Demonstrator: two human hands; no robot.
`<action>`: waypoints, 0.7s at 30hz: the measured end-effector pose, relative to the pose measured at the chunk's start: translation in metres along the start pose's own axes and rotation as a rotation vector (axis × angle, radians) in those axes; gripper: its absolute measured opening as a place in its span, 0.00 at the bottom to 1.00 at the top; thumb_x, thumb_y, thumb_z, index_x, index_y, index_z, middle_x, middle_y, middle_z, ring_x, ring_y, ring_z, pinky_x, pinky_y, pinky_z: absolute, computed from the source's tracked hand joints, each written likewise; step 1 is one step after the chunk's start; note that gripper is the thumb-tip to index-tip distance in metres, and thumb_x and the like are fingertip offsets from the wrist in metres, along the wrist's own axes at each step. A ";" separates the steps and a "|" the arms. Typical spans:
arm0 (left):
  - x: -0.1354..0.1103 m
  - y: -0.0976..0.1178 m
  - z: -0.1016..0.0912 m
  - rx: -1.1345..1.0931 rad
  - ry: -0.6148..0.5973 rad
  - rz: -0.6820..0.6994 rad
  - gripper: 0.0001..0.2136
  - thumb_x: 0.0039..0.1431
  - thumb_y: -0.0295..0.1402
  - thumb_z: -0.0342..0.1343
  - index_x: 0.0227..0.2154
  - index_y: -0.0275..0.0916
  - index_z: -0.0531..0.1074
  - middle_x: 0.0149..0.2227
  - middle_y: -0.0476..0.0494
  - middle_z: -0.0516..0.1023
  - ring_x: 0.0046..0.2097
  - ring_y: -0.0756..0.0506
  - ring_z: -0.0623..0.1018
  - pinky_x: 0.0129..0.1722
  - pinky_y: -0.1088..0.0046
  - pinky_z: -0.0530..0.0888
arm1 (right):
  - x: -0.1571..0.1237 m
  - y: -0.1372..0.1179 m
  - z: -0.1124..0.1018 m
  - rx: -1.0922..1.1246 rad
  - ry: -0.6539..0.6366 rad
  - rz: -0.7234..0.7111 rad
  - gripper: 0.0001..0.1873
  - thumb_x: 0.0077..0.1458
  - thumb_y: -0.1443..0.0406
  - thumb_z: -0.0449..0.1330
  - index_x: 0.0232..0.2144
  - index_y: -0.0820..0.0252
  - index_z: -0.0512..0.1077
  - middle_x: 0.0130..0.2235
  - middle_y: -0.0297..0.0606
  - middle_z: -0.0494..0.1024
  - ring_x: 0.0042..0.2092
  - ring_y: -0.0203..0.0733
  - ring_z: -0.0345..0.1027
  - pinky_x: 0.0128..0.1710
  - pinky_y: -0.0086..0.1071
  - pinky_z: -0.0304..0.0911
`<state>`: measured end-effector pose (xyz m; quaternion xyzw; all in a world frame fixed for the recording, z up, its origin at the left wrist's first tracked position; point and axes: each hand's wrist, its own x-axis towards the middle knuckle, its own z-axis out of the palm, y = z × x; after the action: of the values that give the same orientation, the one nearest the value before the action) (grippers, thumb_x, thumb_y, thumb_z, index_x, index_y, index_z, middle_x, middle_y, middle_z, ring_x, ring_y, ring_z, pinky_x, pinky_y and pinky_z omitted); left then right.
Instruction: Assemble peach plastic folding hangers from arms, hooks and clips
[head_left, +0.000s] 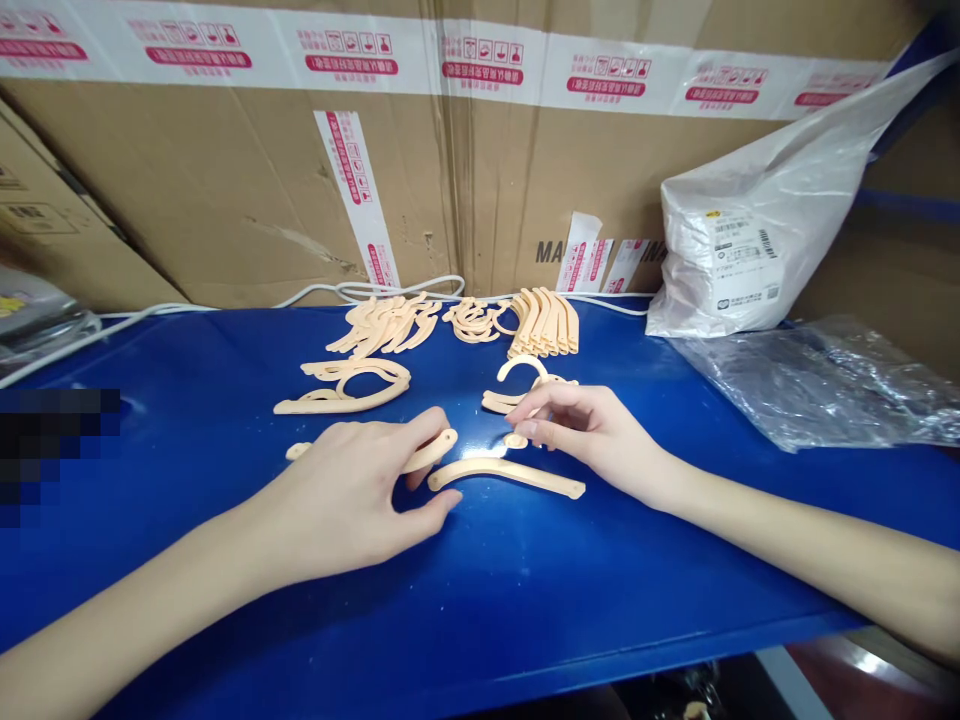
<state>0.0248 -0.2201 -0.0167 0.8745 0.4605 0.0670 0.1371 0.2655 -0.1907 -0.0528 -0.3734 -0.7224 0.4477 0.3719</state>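
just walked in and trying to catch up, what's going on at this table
A person is handling cream curved pieces at a blue table. The left hand is over one curved piece, its thumb spread away; whether it grips the piece is unclear. The right hand's fingertips are at a small piece, grip also unclear. A long curved piece lies between the hands, towards the person. Farther back are more pieces, including a neat row.
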 end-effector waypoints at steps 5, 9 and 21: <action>0.000 -0.002 0.002 0.035 -0.022 0.048 0.09 0.57 0.38 0.50 0.27 0.41 0.58 0.23 0.53 0.68 0.23 0.49 0.65 0.24 0.73 0.53 | 0.001 -0.001 -0.002 0.007 0.014 0.010 0.11 0.54 0.58 0.63 0.35 0.59 0.76 0.36 0.36 0.78 0.34 0.36 0.69 0.33 0.32 0.64; 0.001 0.001 0.005 0.065 -0.031 0.080 0.07 0.62 0.35 0.45 0.28 0.41 0.59 0.24 0.52 0.68 0.23 0.49 0.67 0.23 0.73 0.53 | 0.000 -0.005 -0.002 0.034 0.014 0.007 0.10 0.53 0.59 0.63 0.35 0.60 0.75 0.36 0.36 0.78 0.32 0.34 0.69 0.32 0.31 0.64; 0.004 0.008 0.003 0.167 0.065 -0.025 0.12 0.66 0.43 0.40 0.38 0.41 0.61 0.29 0.47 0.74 0.26 0.45 0.72 0.24 0.73 0.55 | 0.000 -0.001 -0.001 0.090 0.009 0.039 0.12 0.53 0.60 0.64 0.39 0.59 0.74 0.33 0.32 0.77 0.31 0.32 0.67 0.32 0.29 0.62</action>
<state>0.0343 -0.2222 -0.0175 0.8744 0.4795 0.0549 0.0495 0.2663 -0.1908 -0.0519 -0.3722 -0.6923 0.4855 0.3827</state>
